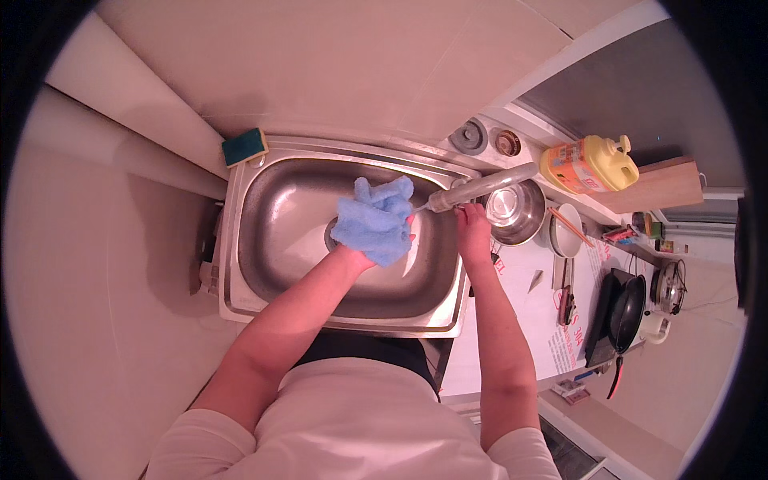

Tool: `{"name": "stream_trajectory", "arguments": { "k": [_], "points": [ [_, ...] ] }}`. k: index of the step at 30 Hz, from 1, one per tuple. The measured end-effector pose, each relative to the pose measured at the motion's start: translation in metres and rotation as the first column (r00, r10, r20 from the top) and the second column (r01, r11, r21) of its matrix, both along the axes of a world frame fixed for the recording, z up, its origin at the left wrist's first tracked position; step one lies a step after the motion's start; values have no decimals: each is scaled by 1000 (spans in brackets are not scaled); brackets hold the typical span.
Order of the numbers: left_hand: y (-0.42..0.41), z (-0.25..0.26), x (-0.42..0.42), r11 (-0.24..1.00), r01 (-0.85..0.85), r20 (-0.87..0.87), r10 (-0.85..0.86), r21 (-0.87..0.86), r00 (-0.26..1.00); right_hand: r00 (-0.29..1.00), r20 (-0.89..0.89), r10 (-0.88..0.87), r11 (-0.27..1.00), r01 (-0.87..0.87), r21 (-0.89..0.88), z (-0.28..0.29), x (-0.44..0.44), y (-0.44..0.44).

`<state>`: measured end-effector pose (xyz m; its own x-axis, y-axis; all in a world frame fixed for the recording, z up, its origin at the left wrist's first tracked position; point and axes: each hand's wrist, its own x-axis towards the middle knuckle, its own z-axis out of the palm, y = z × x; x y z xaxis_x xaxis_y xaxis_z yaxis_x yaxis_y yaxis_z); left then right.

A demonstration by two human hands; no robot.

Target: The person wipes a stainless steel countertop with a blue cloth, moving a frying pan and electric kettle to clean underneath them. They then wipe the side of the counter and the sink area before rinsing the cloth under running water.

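A blue terry cloth lies bunched over my left hand, which supports it above the stainless steel sink. The fingers are mostly hidden by the cloth. The mouth of the faucet spout is just right of the cloth, and a thin pale streak there looks like water. At the sink's right rim, my right hand has its fingers closed on a small metal part that appears to be the faucet handle, mostly covered by the fingers.
A green-and-yellow sponge sits on the sink's back left corner. Right of the faucet are a steel bowl, white bowls with chopsticks, and a yellow pump bottle. Farther right are a cleaver and a black frying pan.
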<state>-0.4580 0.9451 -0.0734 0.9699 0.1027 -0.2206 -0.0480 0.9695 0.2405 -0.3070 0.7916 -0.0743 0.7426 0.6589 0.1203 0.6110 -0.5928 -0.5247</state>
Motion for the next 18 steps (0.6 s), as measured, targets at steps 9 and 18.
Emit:
{"name": "stream_trajectory", "arguments": {
  "k": [9, 18],
  "points": [
    [-20, -15, 32, 910, -134, -37, 161, 391, 986, 999, 22, -35, 999, 35, 26, 1, 0, -8],
    [-26, -4, 8, 903, -244, -415, 385, 353, 824, 818, -571, 78, 943, 125, 308, 36, -100, 25]
  ]
}}
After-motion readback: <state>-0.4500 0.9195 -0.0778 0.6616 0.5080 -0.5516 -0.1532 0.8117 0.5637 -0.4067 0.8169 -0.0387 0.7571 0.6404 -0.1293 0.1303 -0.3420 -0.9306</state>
